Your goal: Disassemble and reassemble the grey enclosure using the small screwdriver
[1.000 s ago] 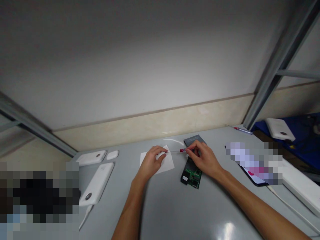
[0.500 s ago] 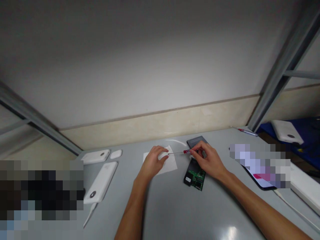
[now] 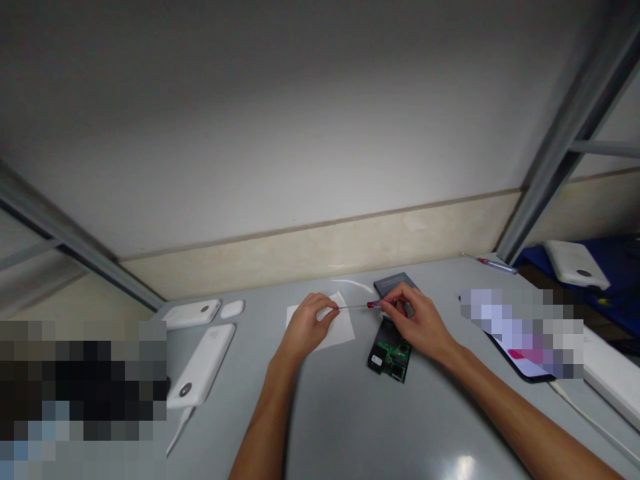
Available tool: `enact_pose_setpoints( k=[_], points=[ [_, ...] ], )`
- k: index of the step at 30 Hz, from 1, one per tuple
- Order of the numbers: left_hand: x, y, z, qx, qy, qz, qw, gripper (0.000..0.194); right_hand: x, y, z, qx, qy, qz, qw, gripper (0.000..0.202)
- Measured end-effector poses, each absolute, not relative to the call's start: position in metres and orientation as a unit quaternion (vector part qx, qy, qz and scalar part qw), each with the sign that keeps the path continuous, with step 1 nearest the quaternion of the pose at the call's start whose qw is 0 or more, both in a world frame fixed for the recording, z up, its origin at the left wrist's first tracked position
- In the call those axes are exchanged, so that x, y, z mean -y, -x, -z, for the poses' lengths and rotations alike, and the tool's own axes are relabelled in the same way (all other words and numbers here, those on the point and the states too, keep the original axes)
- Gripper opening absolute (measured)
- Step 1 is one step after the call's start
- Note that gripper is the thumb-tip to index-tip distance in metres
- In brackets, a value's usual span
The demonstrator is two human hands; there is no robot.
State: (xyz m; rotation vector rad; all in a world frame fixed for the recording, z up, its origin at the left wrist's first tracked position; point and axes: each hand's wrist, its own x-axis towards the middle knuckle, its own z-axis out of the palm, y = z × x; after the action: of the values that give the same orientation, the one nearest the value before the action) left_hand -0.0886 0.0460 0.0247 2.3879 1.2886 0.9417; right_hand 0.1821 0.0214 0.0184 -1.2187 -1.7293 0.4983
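Observation:
A thin screwdriver with a red collar is held level by its handle in my right hand. Its shaft points left, and the thumb and forefinger of my left hand are pinched together at its tip. Whether a tiny part sits there is too small to tell. A white paper sheet lies under and beside my left hand. Just below my right hand is a black device with an exposed green circuit board. Behind that hand lies a dark grey flat block, partly covered by it.
At the left are two white power banks and a small white case. To the right lie a lit phone, a long white object and another screwdriver. The wall closes the table's back edge.
The thumb and forefinger of my left hand have closed together at the screwdriver's tip; before, a gap showed between them. My right hand has barely moved.

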Motion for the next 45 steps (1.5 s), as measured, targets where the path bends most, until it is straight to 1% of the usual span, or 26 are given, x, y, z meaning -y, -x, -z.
enact_pose_setpoints(
  k=[4, 11, 17, 22, 29, 34, 40, 45],
  points=[
    [-0.045, 0.089, -0.025, -0.443, -0.826, -0.324, 0.129, 0.010, -0.020, -0.182, -0.021, 0.711, 0.499, -0.193, 0.456, 0.015],
    [-0.044, 0.090, -0.024, -0.450, -0.839, -0.286, 0.111, 0.015, -0.018, -0.183, -0.024, 0.738, 0.498, -0.174, 0.422, 0.013],
    [-0.042, 0.085, -0.026, -0.449, -0.839, -0.285, 0.113, 0.015, -0.020, -0.186, -0.021, 0.749, 0.485, -0.166, 0.420, 0.013],
    [-0.040, 0.081, -0.024, -0.435, -0.853, -0.273, 0.096, 0.017, -0.023, -0.186, -0.018, 0.740, 0.489, -0.160, 0.433, 0.020],
    [-0.034, 0.070, -0.026, -0.409, -0.867, -0.267, 0.093, 0.019, -0.022, -0.184, -0.019, 0.704, 0.492, -0.177, 0.480, 0.022],
    [-0.032, 0.060, -0.025, -0.398, -0.857, -0.306, 0.115, 0.018, -0.019, -0.183, -0.028, 0.681, 0.469, -0.220, 0.518, 0.022],
    [-0.031, 0.055, -0.021, -0.388, -0.848, -0.340, 0.124, 0.017, -0.018, -0.182, -0.029, 0.666, 0.470, -0.245, 0.525, 0.025],
    [-0.029, 0.050, -0.018, -0.379, -0.846, -0.353, 0.123, 0.019, -0.018, -0.177, -0.028, 0.636, 0.466, -0.280, 0.548, 0.027]
  ],
)
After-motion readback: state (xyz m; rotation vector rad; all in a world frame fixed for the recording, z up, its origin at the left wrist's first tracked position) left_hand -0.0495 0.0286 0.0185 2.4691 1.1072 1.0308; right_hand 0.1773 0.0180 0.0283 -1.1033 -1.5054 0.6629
